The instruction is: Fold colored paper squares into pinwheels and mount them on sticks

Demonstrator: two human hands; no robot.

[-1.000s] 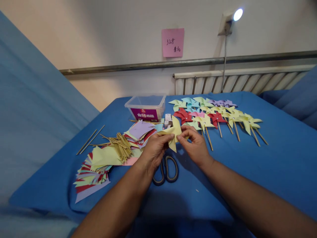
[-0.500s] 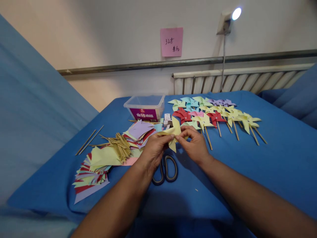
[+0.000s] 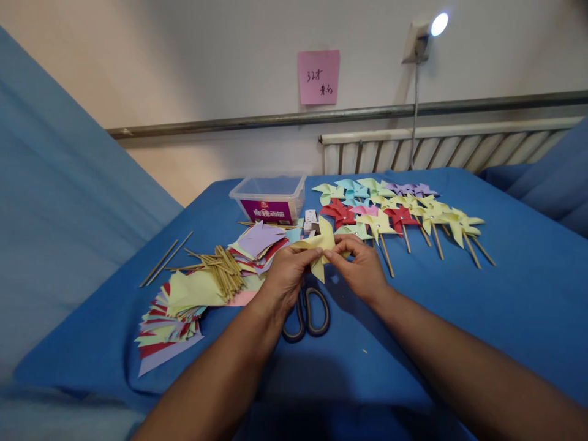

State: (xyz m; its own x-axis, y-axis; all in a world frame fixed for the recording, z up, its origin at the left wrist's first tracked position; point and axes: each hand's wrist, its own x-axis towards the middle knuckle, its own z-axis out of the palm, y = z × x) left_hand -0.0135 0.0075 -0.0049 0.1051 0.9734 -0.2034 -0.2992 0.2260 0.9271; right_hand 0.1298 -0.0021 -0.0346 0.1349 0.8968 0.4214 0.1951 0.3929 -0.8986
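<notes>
A pale yellow paper pinwheel point(image 3: 326, 234) is held up between both hands above the table. My left hand point(image 3: 290, 274) is closed on its left side, with the thumb at the folded centre. From the right, my right hand point(image 3: 359, 264) pinches the same pinwheel near the middle, its thumb almost touching the other thumb. The fingers behind the paper are hidden. Below the hands lie scissors point(image 3: 316, 312) with dark handles; their blades are hidden by my left hand.
Several finished pinwheels point(image 3: 379, 224) on sticks lie at the back right. Left are a bundle of thin sticks point(image 3: 224, 274), stacked coloured paper point(image 3: 261, 240) and fanned paper pieces point(image 3: 169, 324). A clear plastic box point(image 3: 269, 202) and a small white box point(image 3: 310, 219) stand behind.
Both hands stay in nearly the same place, still on the pinwheel. Its lower tip has shifted very slightly left.
</notes>
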